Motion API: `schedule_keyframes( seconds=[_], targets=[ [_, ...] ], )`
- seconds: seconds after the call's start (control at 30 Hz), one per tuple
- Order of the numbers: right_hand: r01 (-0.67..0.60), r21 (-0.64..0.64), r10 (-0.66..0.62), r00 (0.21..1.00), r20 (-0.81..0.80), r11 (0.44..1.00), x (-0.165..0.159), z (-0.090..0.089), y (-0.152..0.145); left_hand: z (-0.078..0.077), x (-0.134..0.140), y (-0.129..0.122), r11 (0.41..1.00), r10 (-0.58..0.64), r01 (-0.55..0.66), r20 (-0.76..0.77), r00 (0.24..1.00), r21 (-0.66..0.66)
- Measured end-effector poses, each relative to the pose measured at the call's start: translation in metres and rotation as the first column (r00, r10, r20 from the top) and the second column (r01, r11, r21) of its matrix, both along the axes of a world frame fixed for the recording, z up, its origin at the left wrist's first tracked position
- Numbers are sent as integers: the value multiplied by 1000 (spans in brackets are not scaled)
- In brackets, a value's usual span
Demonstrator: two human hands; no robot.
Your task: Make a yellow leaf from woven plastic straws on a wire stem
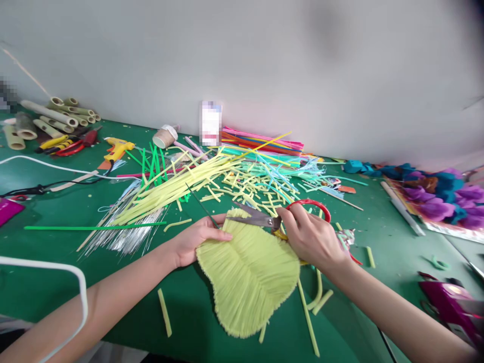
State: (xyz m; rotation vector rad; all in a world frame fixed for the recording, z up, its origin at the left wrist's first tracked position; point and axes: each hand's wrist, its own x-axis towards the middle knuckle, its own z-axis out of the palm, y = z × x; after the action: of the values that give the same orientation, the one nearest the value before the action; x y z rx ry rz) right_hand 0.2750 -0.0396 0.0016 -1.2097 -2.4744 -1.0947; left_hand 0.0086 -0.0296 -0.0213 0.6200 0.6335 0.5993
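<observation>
A broad yellow-green leaf (251,277) made of fuzzy strips, with a central rib, is held above the table's front part. My left hand (198,237) grips it at its upper left edge, thumb on top, fingers partly behind it. A thin dark green stem (202,204) sticks out past that hand. My right hand (312,234) holds scissors (260,219) by their red-and-yellow handles. The blades are apart and lie at the leaf's top edge, pointing toward my left hand. Whether they touch the strips I cannot tell.
Behind the leaf lie yellow pipe cleaners (181,186), short cut pieces (249,189) and silver wires (124,227). A yellow glue gun (119,148), pliers (56,143) and bamboo tubes (68,118) are at left. Purple and teal flowers (434,201) sit at right. A white cable (81,287) crosses my left forearm.
</observation>
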Motion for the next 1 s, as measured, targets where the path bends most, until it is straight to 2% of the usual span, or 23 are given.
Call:
schedule_keyframes(
  seconds=[0.23,0.57,0.77,1.0],
  targets=[
    [-35,49,37,998,-41,998,-2,-4,11,-5,-1,3,999,17,-16,32,999,-36],
    [-197,147,175,973,149,969,0,7,40,-5,-1,4,1000,18,-17,36,999,-21],
    [-176,101,150,964,221,979,-7,16,52,-2,-1,6,996,81,-79,35,996,-36],
    [-216,57,203,962,182,975,-15,21,59,0,-4,8,992,116,-112,63,991,-58]
  ],
)
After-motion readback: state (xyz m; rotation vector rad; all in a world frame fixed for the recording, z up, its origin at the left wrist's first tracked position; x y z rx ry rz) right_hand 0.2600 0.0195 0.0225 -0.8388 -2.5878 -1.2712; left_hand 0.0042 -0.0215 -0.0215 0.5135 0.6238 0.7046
